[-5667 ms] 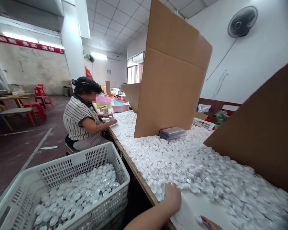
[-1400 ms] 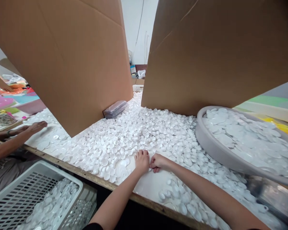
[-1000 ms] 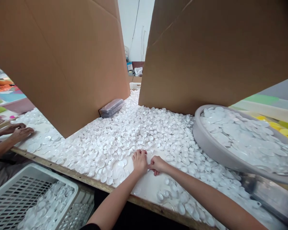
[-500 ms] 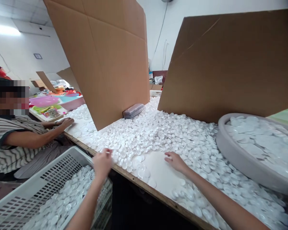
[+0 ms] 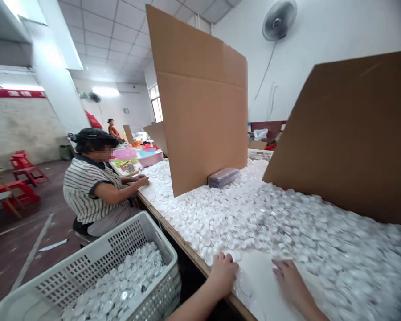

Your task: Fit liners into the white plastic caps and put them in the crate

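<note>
Many small white round plastic discs [image 5: 230, 218] lie in a thick layer across the table. My left hand [image 5: 223, 273] is by the table's front edge, fingers spread and bent over a few discs; nothing shows gripped in it. To its right, my right hand [image 5: 290, 281] is at the edge of a bare white patch [image 5: 262, 272] of tabletop, slightly blurred. Its fingers point left, apart, with no disc visible in them. A few flat clear-looking discs [image 5: 244, 285] lie between the hands. Below and left stands a grey-white slotted plastic crate [image 5: 172, 249] holding more discs.
A tall cardboard sheet [image 5: 207, 116] stands upright on the table, with a stack of clear plastic cases [image 5: 223, 177] at its foot. Another cardboard sheet [image 5: 347, 138] stands at the right. A co-worker in a striped shirt [image 5: 87, 187] sits at the table's left side.
The view has swung left and up, so the round tub is out of frame. My left hand has moved from beside the crate's rim onto the discs at the table edge, closer to my right hand.
</note>
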A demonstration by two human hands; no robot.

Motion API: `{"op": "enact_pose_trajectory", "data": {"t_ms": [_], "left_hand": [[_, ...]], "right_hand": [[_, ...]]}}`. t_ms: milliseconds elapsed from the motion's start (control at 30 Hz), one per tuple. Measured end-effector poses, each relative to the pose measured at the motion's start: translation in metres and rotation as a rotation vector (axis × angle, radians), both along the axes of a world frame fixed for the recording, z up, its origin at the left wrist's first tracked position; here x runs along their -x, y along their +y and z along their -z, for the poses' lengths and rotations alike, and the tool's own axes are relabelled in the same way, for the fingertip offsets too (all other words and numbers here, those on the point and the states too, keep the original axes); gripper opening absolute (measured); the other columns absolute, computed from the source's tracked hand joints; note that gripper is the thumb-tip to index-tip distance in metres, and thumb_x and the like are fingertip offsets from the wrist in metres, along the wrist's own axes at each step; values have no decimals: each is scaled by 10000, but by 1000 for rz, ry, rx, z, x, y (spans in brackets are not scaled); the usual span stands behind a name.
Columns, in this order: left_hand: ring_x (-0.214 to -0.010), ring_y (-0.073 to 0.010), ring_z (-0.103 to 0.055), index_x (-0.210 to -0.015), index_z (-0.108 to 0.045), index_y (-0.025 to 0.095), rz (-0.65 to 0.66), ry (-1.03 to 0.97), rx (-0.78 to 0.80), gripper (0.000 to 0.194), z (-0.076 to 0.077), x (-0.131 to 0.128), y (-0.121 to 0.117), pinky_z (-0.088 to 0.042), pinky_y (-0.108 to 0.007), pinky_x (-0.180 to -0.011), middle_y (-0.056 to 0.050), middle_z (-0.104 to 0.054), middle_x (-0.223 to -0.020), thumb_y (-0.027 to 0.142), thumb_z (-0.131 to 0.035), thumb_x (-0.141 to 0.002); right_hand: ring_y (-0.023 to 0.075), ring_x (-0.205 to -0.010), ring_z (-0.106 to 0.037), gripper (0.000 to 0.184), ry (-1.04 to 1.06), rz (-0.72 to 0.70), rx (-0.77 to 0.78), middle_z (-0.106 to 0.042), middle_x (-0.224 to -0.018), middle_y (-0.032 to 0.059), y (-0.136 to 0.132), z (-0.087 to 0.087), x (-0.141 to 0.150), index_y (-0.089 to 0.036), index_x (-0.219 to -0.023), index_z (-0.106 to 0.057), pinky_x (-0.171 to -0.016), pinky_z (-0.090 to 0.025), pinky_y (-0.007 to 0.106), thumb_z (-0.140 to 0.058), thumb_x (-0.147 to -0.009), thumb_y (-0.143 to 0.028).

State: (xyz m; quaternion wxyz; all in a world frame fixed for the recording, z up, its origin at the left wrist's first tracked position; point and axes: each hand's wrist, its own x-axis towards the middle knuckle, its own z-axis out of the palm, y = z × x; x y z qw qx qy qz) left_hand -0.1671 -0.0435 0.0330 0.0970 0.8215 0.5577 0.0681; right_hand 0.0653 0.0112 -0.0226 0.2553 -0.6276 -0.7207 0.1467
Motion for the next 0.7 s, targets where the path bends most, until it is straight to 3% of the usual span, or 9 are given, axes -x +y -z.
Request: {"op": "enact_pose_trajectory", "data": {"t_ms": [100, 233, 367, 467, 567, 700], "left_hand": [[-914, -236, -413, -937, -564, 218, -8, -8, 24, 244, 10, 0, 1, -348, -384, -758, -84, -494, -985, 234, -494, -704], [-850, -184, -460, -895, -595, 229, -38, -182, 68, 222, 13, 4, 8, -372, -305, -737, -52, -529, -931, 221, -493, -698], [-780, -131, -493, -799, -613, 196, -139, -357, 92, 183, 4, 5, 16, -378, -231, -698, -35, -561, -834, 174, -467, -691], [-690, -106, -502, -796, -590, 171, -232, -540, 103, 157, -7, -5, 20, -384, -218, -654, -19, -572, -778, 233, -480, -704], [-618, -85, -504, -826, -555, 159, -227, -740, 182, 197, -11, -25, 21, -386, -195, -587, -9, -577, -765, 305, -470, -726], [-681, -101, -505, -756, -564, 176, -95, -672, 110, 152, -7, -53, 11, -381, -208, -653, -4, -574, -736, 299, -478, -731]], "right_hand": [[226, -821, -545, 283, 102, -83, 17, -560, -864, 118, -24, 3, -2, -184, -824, -627, -755, -435, 329, -411, -675, -291], [210, -878, -537, 271, 200, -180, 71, -569, -931, 83, -54, 1, 4, -237, -881, -597, -772, -438, 309, -436, -702, -363], [204, -916, -528, 294, 256, -168, 114, -574, -967, 82, -73, -11, 11, -209, -924, -588, -828, -412, 306, -443, -715, -355], [191, -947, -511, 358, 311, -163, 110, -554, -1026, 84, -73, -24, 9, -175, -1015, -555, -856, -389, 302, -475, -699, -322], [152, -732, -562, 314, 396, 17, 196, -589, -904, 79, -63, -34, 0, -154, -961, -573, -692, -452, 272, -460, -716, -315], [84, -441, -502, 295, 637, 102, 580, -575, -706, 56, -56, -37, -2, -121, -865, -560, -399, -392, 205, -384, -776, -341]]}}
